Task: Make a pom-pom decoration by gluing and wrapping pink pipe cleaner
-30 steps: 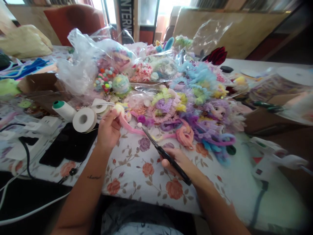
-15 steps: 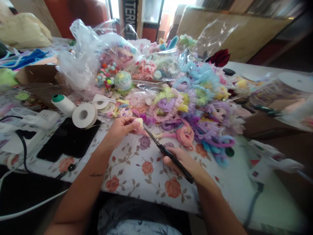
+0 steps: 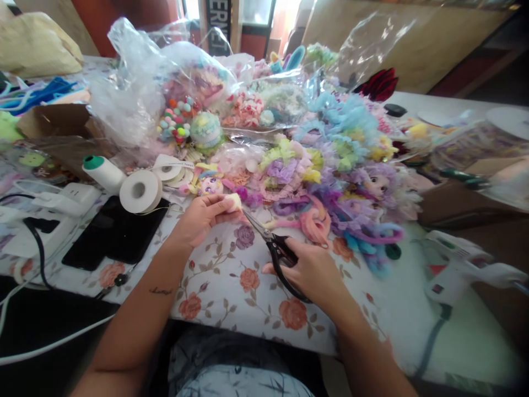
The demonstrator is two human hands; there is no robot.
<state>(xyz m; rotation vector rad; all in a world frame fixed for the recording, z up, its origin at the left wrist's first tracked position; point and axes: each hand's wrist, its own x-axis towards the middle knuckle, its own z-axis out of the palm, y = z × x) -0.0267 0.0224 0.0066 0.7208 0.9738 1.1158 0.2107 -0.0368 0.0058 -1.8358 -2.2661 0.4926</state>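
My left hand pinches a small fluffy pale-yellow piece between thumb and fingers. In my right hand are black-handled scissors, their blades pointing up and left to the fluffy piece's lower edge. Whether the blades touch it I cannot make out. Just behind them, a fuzzy pink-and-yellow strand leads right to a coiled peach bundle. A doll's head with pastel hair lies behind my left hand.
A white tape roll, a thread cone and a black phone lie at left. Pastel ruffles and plastic bags pile up at the back. A glue gun stands at right beside a cardboard box.
My right hand has turned, and the scissors' handle loops now face the camera more. The left hand keeps its pinch on the fluffy piece. The view has tilted slightly down.
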